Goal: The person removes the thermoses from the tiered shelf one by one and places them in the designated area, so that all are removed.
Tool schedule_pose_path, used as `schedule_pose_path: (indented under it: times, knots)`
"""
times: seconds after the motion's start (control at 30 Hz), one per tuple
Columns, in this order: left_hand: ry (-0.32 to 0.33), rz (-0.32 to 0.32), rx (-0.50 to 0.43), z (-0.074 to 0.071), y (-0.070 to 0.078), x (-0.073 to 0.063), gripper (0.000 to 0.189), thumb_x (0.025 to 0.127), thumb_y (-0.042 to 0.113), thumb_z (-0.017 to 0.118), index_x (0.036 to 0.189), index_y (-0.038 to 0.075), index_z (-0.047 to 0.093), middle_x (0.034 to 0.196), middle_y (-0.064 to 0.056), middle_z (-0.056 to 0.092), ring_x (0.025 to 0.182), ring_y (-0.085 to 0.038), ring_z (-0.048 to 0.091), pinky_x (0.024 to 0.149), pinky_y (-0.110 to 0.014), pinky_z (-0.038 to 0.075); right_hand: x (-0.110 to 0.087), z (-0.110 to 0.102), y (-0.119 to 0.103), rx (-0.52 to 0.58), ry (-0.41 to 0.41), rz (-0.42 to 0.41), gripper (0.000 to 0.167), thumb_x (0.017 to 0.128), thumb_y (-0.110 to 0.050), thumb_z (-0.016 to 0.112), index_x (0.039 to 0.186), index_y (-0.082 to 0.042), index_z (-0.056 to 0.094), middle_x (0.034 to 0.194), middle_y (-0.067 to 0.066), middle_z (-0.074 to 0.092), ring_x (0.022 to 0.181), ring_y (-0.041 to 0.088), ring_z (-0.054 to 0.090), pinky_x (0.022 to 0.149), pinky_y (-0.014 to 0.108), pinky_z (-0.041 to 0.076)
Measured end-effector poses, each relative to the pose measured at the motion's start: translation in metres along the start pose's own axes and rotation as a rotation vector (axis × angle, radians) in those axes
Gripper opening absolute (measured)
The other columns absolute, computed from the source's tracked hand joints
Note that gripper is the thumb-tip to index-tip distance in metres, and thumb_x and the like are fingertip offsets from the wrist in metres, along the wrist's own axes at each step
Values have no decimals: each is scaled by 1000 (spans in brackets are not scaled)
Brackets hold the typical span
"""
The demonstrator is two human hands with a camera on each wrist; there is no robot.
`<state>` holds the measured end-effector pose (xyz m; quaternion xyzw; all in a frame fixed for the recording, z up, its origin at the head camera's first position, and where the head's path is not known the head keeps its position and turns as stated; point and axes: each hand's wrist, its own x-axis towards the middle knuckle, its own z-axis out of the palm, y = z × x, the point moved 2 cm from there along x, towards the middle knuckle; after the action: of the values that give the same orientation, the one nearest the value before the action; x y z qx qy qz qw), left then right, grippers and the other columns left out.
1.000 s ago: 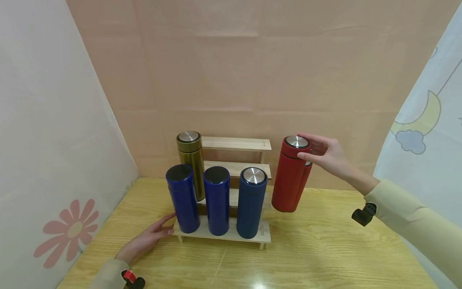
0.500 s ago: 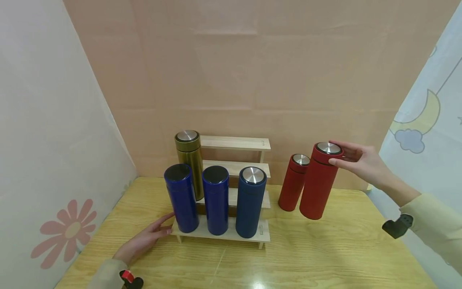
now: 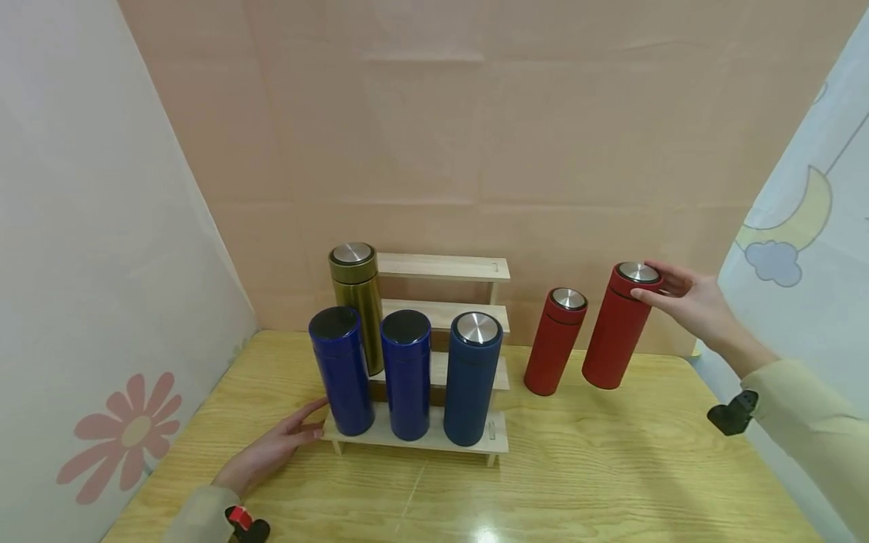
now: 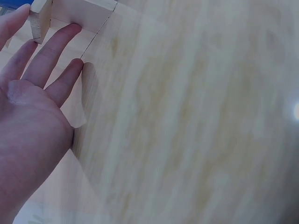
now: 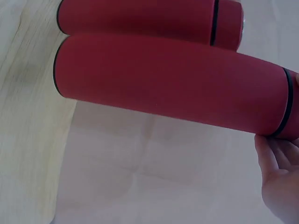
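In the head view my right hand (image 3: 692,302) grips a red thermos (image 3: 621,328) near its steel-topped lid, thumb at the front and fingers behind. The thermos leans slightly, and I cannot tell whether its base touches the table. A second red thermos (image 3: 555,343) stands just left of it. My left hand (image 3: 271,452) rests by the left end of a stepped wooden rack (image 3: 434,443), its fingers fairly straight and touching the end of the lowest board. That board end (image 4: 41,18) and the spread left fingers (image 4: 65,84) show in the left wrist view.
Two glossy blue thermoses (image 3: 345,377) (image 3: 407,381) and a matt navy thermos (image 3: 471,385) stand on the lowest step. Behind them a gold thermos (image 3: 360,302) stands on a higher step. A pink-beige backdrop (image 3: 434,136) rises behind the wooden table (image 3: 584,483).
My right hand has carried the red thermos to the right, away from the other red thermos, then a little farther back. My left hand has stayed at the rack.
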<state>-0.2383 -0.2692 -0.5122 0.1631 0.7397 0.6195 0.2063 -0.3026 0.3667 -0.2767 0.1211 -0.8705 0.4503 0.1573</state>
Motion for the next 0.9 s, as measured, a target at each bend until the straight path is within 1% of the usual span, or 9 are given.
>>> schedule_pose_path:
  times: [0.07,0.1,0.17,0.27,0.33,0.4,0.43,0.67,0.9]
  knots:
    - [1,-4,2,0,1,0,67,102,18,48,154,1,9,156,-28,-5,136,-52,18,108,-65,11,4,4,9,-12,2,21,61,89,-17,71,141,4,45,108,-29,58,94,-17,54,75,7,45]
    - [1,-7,3,0,1,-1,67,102,19,48,154,1,9,156,-28,-5,136,-52,17,107,-65,11,5,6,13,-25,2,31,63,89,-19,71,142,3,44,113,-24,59,94,-17,53,75,6,44]
    - [1,-7,0,0,1,-1,67,102,18,48,154,1,9,156,-28,-5,137,-51,17,108,-65,10,6,10,20,-56,-3,54,66,90,-23,71,143,3,41,127,-7,60,98,-14,52,75,6,43]
    - [-2,-1,-6,1,2,0,67,102,17,48,154,1,8,156,-28,-4,137,-51,17,107,-65,10,6,17,26,-85,-18,94,71,91,-28,69,146,4,37,140,21,47,118,9,55,75,4,41]
    - [-6,3,-11,1,2,0,67,102,16,48,154,1,8,156,-28,-4,137,-51,17,107,-65,9,4,21,29,-90,-29,111,72,92,-29,67,146,5,34,141,31,39,126,30,49,75,3,40]
    - [-6,2,-9,1,1,-1,67,102,16,48,154,1,8,156,-28,-4,137,-51,17,107,-66,10,2,25,31,-88,-37,121,73,93,-30,67,146,6,33,142,31,37,127,46,40,74,2,38]
    - [-6,3,-10,1,1,-1,67,102,16,48,154,1,8,156,-28,-4,137,-51,17,107,-66,10,1,27,32,-86,-38,124,73,93,-29,67,146,6,33,142,32,37,127,47,39,74,2,38]
    - [1,-11,-9,0,2,-1,68,102,18,49,154,2,9,156,-28,-3,137,-50,17,107,-66,9,-5,33,41,-63,-39,109,72,93,-26,67,146,8,32,141,35,37,125,51,39,77,3,39]
    - [-3,-14,-12,0,1,-1,68,102,18,49,154,2,8,157,-27,-4,137,-50,16,107,-66,8,-10,36,48,-51,-13,108,71,92,-23,69,145,8,33,141,35,37,124,52,40,78,4,40]
